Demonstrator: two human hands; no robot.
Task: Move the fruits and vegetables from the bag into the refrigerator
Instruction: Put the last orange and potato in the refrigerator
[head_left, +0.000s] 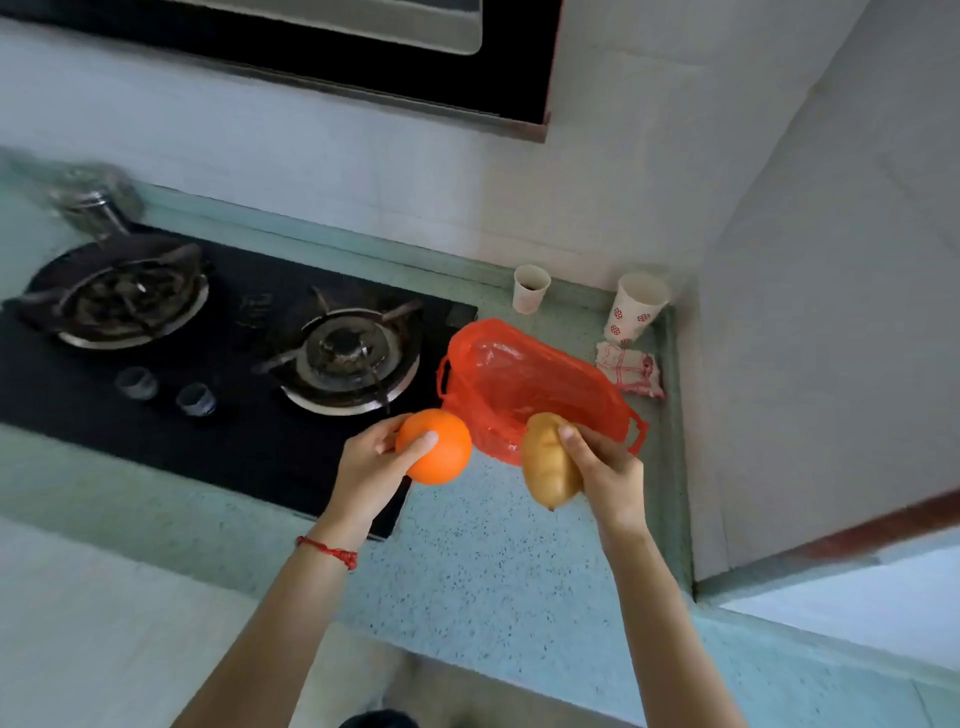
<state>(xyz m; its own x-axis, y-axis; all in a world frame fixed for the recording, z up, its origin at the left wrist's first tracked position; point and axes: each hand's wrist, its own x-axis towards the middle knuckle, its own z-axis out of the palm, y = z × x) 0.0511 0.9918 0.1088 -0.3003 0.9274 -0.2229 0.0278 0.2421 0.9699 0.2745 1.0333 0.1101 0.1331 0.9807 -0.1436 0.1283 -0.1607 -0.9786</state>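
Observation:
An orange (439, 451) is gripped in my left hand (370, 467), held above the counter just in front of the stove's right edge. My right hand (605, 470) is closed around a yellowish-brown potato (548, 462), held a little above the counter. Behind both lies a red plastic bag (524, 384), open and slumped on the speckled counter; its inside looks empty from here. The refrigerator is out of sight.
A black gas stove (234, 332) with two burners fills the counter's left. Two paper cups (531, 288) (636, 306) and a folded red-and-white cloth (628, 369) stand by the back wall corner. A wall rises right of the counter (493, 545).

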